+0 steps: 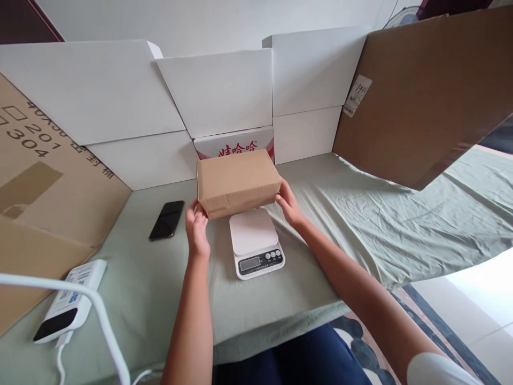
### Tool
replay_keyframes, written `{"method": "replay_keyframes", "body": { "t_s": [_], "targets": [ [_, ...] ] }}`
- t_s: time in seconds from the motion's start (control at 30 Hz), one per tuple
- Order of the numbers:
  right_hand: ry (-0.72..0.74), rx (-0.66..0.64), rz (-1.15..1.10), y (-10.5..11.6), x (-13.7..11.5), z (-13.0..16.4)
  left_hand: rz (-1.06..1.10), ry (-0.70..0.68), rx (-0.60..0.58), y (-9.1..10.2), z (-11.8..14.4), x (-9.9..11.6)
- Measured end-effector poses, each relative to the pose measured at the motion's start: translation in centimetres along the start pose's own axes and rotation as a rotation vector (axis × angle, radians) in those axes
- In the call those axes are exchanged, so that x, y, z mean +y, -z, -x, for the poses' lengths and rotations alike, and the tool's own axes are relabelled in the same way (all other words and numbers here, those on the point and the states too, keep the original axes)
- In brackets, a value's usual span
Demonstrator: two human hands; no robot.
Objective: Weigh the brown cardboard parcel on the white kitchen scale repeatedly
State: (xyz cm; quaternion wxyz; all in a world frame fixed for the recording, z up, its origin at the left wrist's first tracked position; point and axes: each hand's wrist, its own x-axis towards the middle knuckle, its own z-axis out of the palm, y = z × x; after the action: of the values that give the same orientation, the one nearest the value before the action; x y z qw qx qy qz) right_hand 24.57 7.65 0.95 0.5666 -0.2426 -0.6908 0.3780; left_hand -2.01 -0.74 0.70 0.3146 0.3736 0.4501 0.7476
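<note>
A closed brown cardboard box is held between my two hands, above the far edge of a white kitchen scale. My left hand grips its near left corner, fingers curled at the lower edge. At the right end, my right hand has its thumb in front and its other fingers partly hidden behind the box. The scale lies on the green cloth with its small display and buttons facing me. Whether the box touches the scale's far edge, I cannot tell.
A black phone lies left of my left hand. Further left are a white power bank and a white cable. White boxes line the back, with large cardboard boxes at left and right.
</note>
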Motion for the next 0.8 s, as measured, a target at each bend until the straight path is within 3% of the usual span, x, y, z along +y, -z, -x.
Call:
{"method": "replay_keyframes", "body": {
  "t_s": [0.2, 0.3, 0.63, 0.7, 0.8],
  "targets": [
    [0.035, -0.024, 0.086, 0.1, -2.5, 6.1, 0.022, -0.029, 0.021, 2.6, 7.4, 1.3],
    [0.036, -0.018, 0.127, 0.5, -3.0, 8.1, 0.039, 0.015, 0.002, 3.1, 9.5, 1.1],
    [-0.039, -0.008, 0.127, 0.3, -3.2, 8.3, 0.022, 0.098, 0.012, 2.9, 9.7, 1.0],
    [-0.035, 0.073, 0.104, 0.5, -3.1, 8.1, 0.032, 0.063, 0.028, 2.9, 9.6, 1.3],
    [-0.060, 0.323, 0.058, 1.3, -2.4, 7.5, 0.077, -0.025, 0.093, 2.9, 9.5, 1.9]
  ]
}}
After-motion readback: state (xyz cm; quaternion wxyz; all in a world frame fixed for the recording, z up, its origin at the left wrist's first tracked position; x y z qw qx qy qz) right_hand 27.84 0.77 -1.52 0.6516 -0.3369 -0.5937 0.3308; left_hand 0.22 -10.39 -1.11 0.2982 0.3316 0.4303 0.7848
